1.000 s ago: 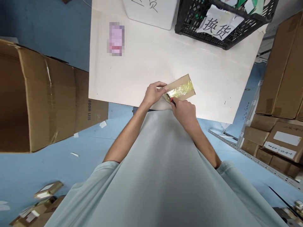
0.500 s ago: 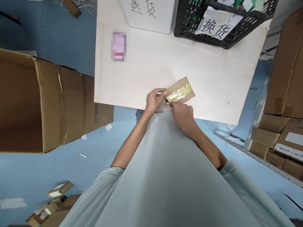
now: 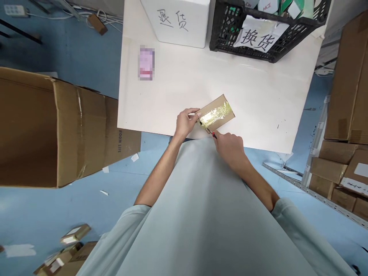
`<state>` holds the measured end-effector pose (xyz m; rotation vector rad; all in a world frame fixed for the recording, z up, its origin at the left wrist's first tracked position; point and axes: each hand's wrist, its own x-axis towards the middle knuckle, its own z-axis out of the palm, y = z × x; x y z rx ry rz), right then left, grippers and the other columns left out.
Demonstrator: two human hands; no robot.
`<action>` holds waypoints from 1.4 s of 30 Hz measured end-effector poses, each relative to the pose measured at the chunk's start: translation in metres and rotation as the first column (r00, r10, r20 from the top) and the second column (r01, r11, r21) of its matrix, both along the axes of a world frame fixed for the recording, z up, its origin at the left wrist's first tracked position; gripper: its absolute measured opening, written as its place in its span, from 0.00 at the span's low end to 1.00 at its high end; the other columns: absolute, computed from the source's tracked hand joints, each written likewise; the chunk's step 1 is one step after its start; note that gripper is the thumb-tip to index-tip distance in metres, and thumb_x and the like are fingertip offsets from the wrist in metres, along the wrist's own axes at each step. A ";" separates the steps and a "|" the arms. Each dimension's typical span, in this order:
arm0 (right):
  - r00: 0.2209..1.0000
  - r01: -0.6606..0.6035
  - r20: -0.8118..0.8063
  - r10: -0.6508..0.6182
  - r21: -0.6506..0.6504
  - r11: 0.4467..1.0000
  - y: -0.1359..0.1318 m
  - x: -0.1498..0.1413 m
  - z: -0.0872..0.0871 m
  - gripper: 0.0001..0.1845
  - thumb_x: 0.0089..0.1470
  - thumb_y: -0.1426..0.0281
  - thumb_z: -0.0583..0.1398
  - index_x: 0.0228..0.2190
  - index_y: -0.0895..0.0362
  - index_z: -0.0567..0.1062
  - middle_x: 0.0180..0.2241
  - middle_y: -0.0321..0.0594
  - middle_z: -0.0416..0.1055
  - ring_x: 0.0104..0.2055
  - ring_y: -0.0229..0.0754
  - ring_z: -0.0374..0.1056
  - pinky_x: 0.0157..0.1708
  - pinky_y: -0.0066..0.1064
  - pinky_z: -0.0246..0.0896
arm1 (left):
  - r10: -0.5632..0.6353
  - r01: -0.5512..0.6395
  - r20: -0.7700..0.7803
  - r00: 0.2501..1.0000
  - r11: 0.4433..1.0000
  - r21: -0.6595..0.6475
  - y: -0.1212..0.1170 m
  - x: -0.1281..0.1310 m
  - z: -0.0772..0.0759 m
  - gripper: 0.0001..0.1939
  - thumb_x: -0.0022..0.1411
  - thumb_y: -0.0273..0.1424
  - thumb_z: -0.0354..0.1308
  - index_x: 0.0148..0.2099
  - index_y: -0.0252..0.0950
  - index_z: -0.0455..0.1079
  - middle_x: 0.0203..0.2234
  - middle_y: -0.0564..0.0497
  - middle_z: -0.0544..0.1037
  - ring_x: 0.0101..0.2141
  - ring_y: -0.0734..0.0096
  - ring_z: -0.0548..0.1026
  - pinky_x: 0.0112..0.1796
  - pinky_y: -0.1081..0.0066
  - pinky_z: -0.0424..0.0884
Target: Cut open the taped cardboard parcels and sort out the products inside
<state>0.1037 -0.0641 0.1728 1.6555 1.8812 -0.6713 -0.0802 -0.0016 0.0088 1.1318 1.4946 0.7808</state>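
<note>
A small cardboard box (image 3: 217,112) with shiny yellowish tape along its top lies tilted at the table's near edge. My left hand (image 3: 186,122) grips its left end, thumb on top and fingers behind. In my right hand (image 3: 229,147) is a box cutter (image 3: 214,134) with a red and black handle, mostly covered by the fingers. Its blade end meets the box's near left corner, at the end of the tape.
On the white table (image 3: 172,86) stand a white bin (image 3: 181,27) and a black crate (image 3: 244,42) with paper labels. A blurred pink item (image 3: 146,63) lies at the left. A large open carton (image 3: 69,130) is left of the table; stacked boxes (image 3: 329,168) fill a shelf at right.
My right hand has drawn the box cutter a little right and towards me, from the tape to the box's near corner. My left hand keeps its hold. The camera view has shifted slightly.
</note>
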 end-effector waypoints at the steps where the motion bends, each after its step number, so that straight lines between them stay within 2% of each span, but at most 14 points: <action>1: 1.000 -0.002 -0.001 0.002 0.011 1.000 -0.001 0.000 0.002 0.24 0.80 0.63 0.47 0.64 0.55 0.75 0.43 0.55 0.83 0.44 0.54 0.80 0.38 0.36 0.57 | 0.002 -0.002 0.009 1.000 1.000 -0.001 0.000 0.000 0.000 0.21 0.69 0.48 0.69 0.56 0.40 0.84 0.57 0.44 0.85 0.46 0.60 0.87 0.49 0.60 0.86; 5: 1.000 0.013 -0.001 -0.013 0.059 0.998 -0.005 -0.003 0.000 0.26 0.81 0.62 0.45 0.67 0.53 0.72 0.43 0.55 0.84 0.45 0.54 0.80 0.39 0.35 0.59 | 0.005 -0.005 0.022 1.000 1.000 -0.002 -0.003 0.002 0.003 0.23 0.69 0.49 0.69 0.57 0.39 0.84 0.59 0.43 0.84 0.46 0.60 0.87 0.47 0.62 0.86; 9: 0.999 0.031 -0.019 -0.030 0.056 0.998 0.002 -0.013 -0.015 0.24 0.80 0.66 0.46 0.61 0.57 0.77 0.45 0.57 0.84 0.46 0.53 0.80 0.40 0.35 0.61 | 0.017 -0.017 0.006 1.000 1.000 -0.008 -0.006 0.003 0.006 0.24 0.70 0.50 0.68 0.58 0.39 0.83 0.59 0.41 0.84 0.46 0.58 0.87 0.46 0.60 0.87; 13: 0.998 0.011 -0.064 -0.007 0.065 0.998 0.013 -0.022 -0.021 0.23 0.78 0.70 0.47 0.55 0.59 0.81 0.45 0.58 0.84 0.46 0.53 0.80 0.41 0.36 0.62 | 0.040 -0.039 -0.025 0.999 0.999 0.023 -0.005 0.003 0.002 0.24 0.72 0.50 0.67 0.59 0.39 0.83 0.59 0.41 0.83 0.48 0.56 0.86 0.51 0.56 0.86; 17: 0.983 -0.085 -0.156 0.093 0.055 0.995 0.027 -0.010 -0.025 0.23 0.78 0.68 0.50 0.53 0.58 0.84 0.45 0.54 0.85 0.46 0.54 0.79 0.40 0.36 0.60 | 0.041 -0.040 -0.014 0.999 0.998 0.038 -0.004 -0.004 -0.003 0.25 0.71 0.51 0.68 0.59 0.40 0.83 0.58 0.42 0.84 0.51 0.55 0.85 0.51 0.57 0.86; 21: 0.929 -0.244 -0.246 0.275 0.150 0.958 0.035 0.016 -0.044 0.24 0.79 0.63 0.51 0.63 0.52 0.80 0.46 0.50 0.86 0.44 0.53 0.78 0.37 0.35 0.55 | 0.055 -0.057 0.084 0.995 0.998 0.022 -0.005 -0.010 -0.004 0.25 0.69 0.50 0.69 0.57 0.37 0.83 0.55 0.43 0.85 0.46 0.59 0.86 0.46 0.59 0.88; 25: 0.858 -0.415 -0.243 0.453 0.193 0.889 0.029 0.025 -0.069 0.26 0.79 0.63 0.49 0.68 0.49 0.77 0.44 0.50 0.86 0.41 0.51 0.77 0.37 0.35 0.51 | 0.024 -0.025 0.086 0.996 1.000 0.009 -0.007 -0.003 -0.003 0.22 0.68 0.46 0.71 0.56 0.37 0.84 0.56 0.42 0.85 0.46 0.58 0.86 0.45 0.59 0.88; 28: 0.842 -0.439 -0.238 0.484 0.218 0.871 0.019 0.026 -0.075 0.28 0.80 0.67 0.47 0.70 0.50 0.76 0.42 0.51 0.86 0.41 0.49 0.77 0.38 0.35 0.51 | -0.013 0.012 0.070 0.997 1.000 0.021 -0.006 0.004 -0.003 0.21 0.68 0.45 0.71 0.56 0.37 0.84 0.58 0.41 0.84 0.48 0.57 0.87 0.46 0.59 0.88; 31: 0.881 -0.344 -0.249 0.402 0.247 0.906 0.009 0.034 -0.068 0.28 0.81 0.64 0.48 0.72 0.50 0.74 0.45 0.51 0.86 0.41 0.47 0.77 0.37 0.34 0.53 | -0.050 0.049 0.098 0.994 0.999 0.020 -0.003 0.002 -0.005 0.23 0.69 0.46 0.70 0.58 0.36 0.84 0.57 0.41 0.85 0.47 0.56 0.87 0.47 0.57 0.88; 34: 0.952 -0.084 -0.251 0.172 0.325 0.942 0.003 0.048 -0.060 0.29 0.82 0.60 0.47 0.74 0.51 0.71 0.48 0.49 0.86 0.44 0.46 0.79 0.38 0.31 0.57 | -0.062 0.059 0.037 0.997 0.996 0.068 0.000 -0.001 -0.003 0.23 0.72 0.47 0.67 0.59 0.36 0.83 0.56 0.41 0.86 0.50 0.55 0.86 0.53 0.54 0.86; 36: 0.970 0.139 -0.238 -0.048 0.382 0.914 0.001 0.058 -0.058 0.31 0.81 0.60 0.46 0.75 0.53 0.68 0.49 0.48 0.86 0.45 0.48 0.80 0.40 0.30 0.60 | -0.054 0.070 -0.101 0.993 0.986 0.152 0.000 0.003 0.003 0.22 0.76 0.47 0.62 0.60 0.36 0.81 0.58 0.39 0.84 0.57 0.52 0.83 0.61 0.51 0.81; 38: 0.943 0.318 -0.232 -0.239 0.414 0.853 0.001 0.067 -0.060 0.32 0.80 0.61 0.45 0.76 0.57 0.65 0.49 0.51 0.87 0.46 0.53 0.81 0.42 0.33 0.65 | -0.045 0.120 -0.272 0.961 0.956 0.267 -0.001 0.016 0.014 0.22 0.80 0.45 0.57 0.64 0.38 0.78 0.64 0.38 0.80 0.67 0.49 0.76 0.69 0.47 0.73; 40: 0.904 0.425 -0.244 -0.352 0.410 0.807 0.001 0.074 -0.062 0.33 0.79 0.62 0.45 0.76 0.59 0.65 0.51 0.53 0.86 0.47 0.56 0.82 0.44 0.36 0.68 | -0.090 0.252 -0.407 0.909 0.897 0.363 -0.003 0.036 0.025 0.22 0.82 0.42 0.53 0.68 0.41 0.75 0.71 0.39 0.73 0.75 0.47 0.65 0.75 0.42 0.61; 42: 0.876 0.481 -0.260 -0.407 0.385 0.788 0.001 0.078 -0.062 0.33 0.78 0.62 0.45 0.76 0.59 0.65 0.51 0.52 0.87 0.49 0.57 0.82 0.46 0.37 0.71 | -0.201 0.427 -0.494 0.846 0.811 0.400 -0.004 0.060 0.034 0.22 0.83 0.40 0.50 0.71 0.43 0.72 0.75 0.42 0.69 0.80 0.48 0.56 0.78 0.38 0.51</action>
